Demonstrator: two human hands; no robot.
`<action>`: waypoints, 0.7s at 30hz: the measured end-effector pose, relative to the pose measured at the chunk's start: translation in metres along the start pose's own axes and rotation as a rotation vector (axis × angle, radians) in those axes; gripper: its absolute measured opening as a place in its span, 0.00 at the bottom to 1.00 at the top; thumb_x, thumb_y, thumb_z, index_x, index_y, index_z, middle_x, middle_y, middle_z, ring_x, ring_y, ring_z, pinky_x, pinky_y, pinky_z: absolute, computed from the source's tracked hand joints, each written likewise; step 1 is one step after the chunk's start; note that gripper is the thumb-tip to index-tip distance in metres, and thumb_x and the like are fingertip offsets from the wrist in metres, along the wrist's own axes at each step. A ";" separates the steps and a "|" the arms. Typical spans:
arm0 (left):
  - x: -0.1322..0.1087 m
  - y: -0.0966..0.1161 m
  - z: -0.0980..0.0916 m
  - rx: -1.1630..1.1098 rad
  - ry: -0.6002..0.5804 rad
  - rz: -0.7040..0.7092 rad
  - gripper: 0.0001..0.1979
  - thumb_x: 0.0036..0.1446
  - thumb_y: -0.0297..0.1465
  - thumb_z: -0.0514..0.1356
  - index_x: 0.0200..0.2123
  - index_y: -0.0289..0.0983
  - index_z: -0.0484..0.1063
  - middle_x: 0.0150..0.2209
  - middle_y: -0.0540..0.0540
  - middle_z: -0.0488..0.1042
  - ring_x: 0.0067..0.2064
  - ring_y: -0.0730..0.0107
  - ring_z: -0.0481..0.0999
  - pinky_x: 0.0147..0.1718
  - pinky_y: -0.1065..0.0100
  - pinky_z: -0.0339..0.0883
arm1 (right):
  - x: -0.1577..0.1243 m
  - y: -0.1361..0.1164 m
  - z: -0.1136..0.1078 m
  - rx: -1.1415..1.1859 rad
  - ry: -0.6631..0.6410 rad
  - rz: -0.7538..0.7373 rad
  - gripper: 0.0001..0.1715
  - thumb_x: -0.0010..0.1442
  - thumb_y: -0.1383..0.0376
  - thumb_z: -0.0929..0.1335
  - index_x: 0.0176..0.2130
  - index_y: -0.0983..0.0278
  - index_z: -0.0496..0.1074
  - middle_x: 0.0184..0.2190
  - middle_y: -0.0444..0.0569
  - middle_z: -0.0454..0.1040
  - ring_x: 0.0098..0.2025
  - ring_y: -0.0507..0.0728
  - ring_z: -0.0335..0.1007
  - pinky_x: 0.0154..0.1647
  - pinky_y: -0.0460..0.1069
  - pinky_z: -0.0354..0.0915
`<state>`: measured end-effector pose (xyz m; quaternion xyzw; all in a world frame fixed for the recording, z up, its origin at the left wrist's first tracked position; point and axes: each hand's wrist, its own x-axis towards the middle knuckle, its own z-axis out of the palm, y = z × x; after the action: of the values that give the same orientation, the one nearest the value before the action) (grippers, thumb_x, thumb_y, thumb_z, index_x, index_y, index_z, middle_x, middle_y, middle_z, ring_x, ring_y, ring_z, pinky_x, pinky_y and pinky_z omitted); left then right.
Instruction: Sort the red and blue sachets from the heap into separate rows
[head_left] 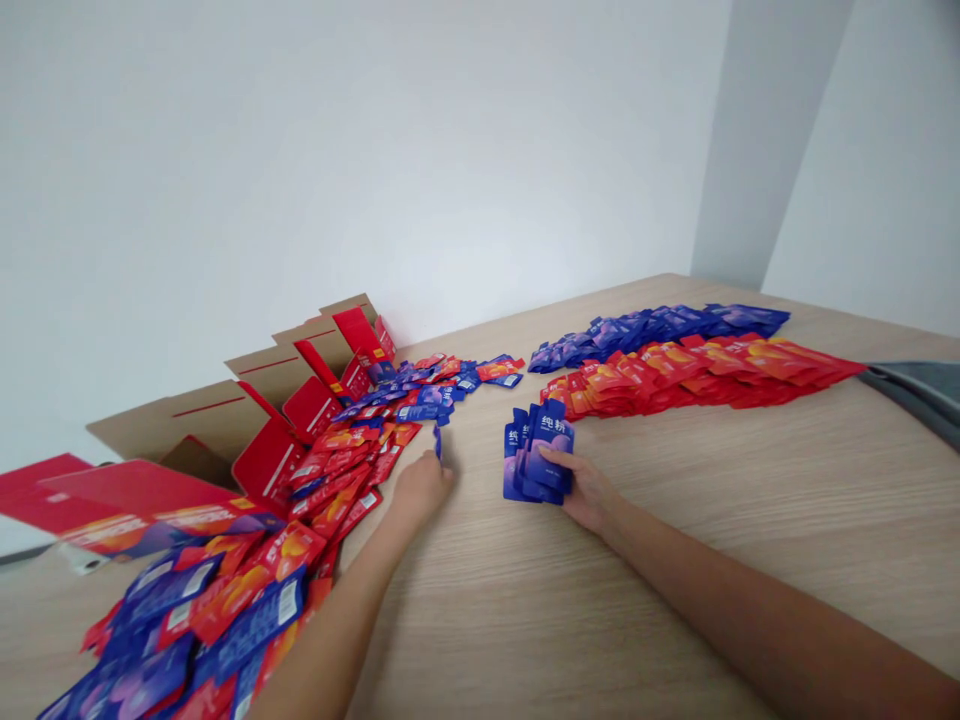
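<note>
My right hand [589, 488] grips a small fan of blue pouches [538, 455], their printed fronts facing me, above the wooden table. Closed around the edge of a single blue pouch [438, 440] is my left hand [422, 490], beside the mixed heap; most of that pouch is hidden by the fingers. The heap of loose red pouches [349, 485] and blue ones [431, 404] spreads along the left side. Beyond my right hand lie a long overlapping row of red pouches [675, 375] and, behind it, a row of blue pouches [652, 328].
Several opened red cartons [270, 460] with brown inner flaps [180, 425] lie along the left, pouches spilling out of them. A dark grey object [919, 390] sits at the table's right edge. The pale wall [450, 180] rises behind the wooden table [480, 620].
</note>
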<state>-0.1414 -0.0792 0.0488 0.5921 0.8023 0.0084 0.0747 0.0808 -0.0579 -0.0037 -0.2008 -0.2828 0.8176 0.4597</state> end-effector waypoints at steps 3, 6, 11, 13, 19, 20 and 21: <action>-0.022 0.022 0.016 -0.376 -0.109 0.048 0.09 0.60 0.28 0.45 0.39 0.36 0.63 0.28 0.44 0.78 0.31 0.65 0.79 0.34 0.64 0.71 | -0.004 0.001 0.004 0.068 0.039 0.107 0.07 0.47 0.66 0.72 0.32 0.61 0.75 0.32 0.48 0.79 0.35 0.57 0.75 0.43 0.53 0.71; -0.035 0.048 0.041 -0.979 -0.200 0.113 0.03 0.57 0.25 0.49 0.33 0.38 0.59 0.23 0.52 0.74 0.25 0.71 0.76 0.31 0.66 0.72 | -0.005 0.002 0.004 0.060 0.026 0.104 0.07 0.48 0.66 0.72 0.32 0.62 0.75 0.32 0.49 0.79 0.35 0.57 0.75 0.44 0.54 0.71; -0.037 0.066 0.059 -1.408 -0.381 0.034 0.07 0.45 0.22 0.57 0.30 0.35 0.63 0.19 0.52 0.73 0.22 0.71 0.75 0.29 0.67 0.71 | -0.005 -0.001 -0.002 0.085 0.102 0.082 0.07 0.48 0.68 0.71 0.32 0.63 0.75 0.31 0.48 0.80 0.34 0.58 0.76 0.43 0.54 0.71; -0.035 0.064 0.056 -1.453 -0.485 0.038 0.07 0.43 0.24 0.59 0.30 0.32 0.68 0.22 0.48 0.75 0.23 0.71 0.75 0.29 0.68 0.71 | -0.004 -0.001 -0.003 0.088 0.104 0.099 0.07 0.48 0.69 0.71 0.32 0.64 0.75 0.31 0.49 0.80 0.34 0.57 0.76 0.43 0.54 0.71; -0.035 0.063 0.059 -1.418 -0.435 0.096 0.10 0.36 0.28 0.66 0.27 0.31 0.71 0.17 0.49 0.73 0.19 0.73 0.71 0.22 0.71 0.68 | -0.002 0.002 -0.002 0.032 0.086 0.046 0.07 0.48 0.67 0.72 0.31 0.66 0.73 0.28 0.48 0.78 0.28 0.55 0.74 0.35 0.51 0.72; -0.036 0.064 0.063 -1.424 -0.385 0.116 0.12 0.37 0.30 0.66 0.28 0.32 0.70 0.16 0.50 0.72 0.18 0.73 0.71 0.21 0.71 0.67 | -0.002 0.002 -0.002 0.018 0.091 0.016 0.08 0.47 0.67 0.72 0.32 0.66 0.73 0.28 0.48 0.78 0.28 0.55 0.74 0.34 0.51 0.72; -0.038 0.064 0.066 -1.427 -0.336 0.141 0.14 0.37 0.31 0.66 0.29 0.33 0.69 0.16 0.51 0.71 0.17 0.73 0.70 0.20 0.72 0.65 | -0.002 0.002 -0.002 0.006 0.096 -0.010 0.09 0.47 0.67 0.73 0.32 0.65 0.73 0.28 0.47 0.78 0.28 0.55 0.74 0.34 0.51 0.72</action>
<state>-0.0608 -0.1009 -0.0054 0.4430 0.5395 0.4423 0.5631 0.0817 -0.0602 -0.0063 -0.2369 -0.2588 0.8056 0.4774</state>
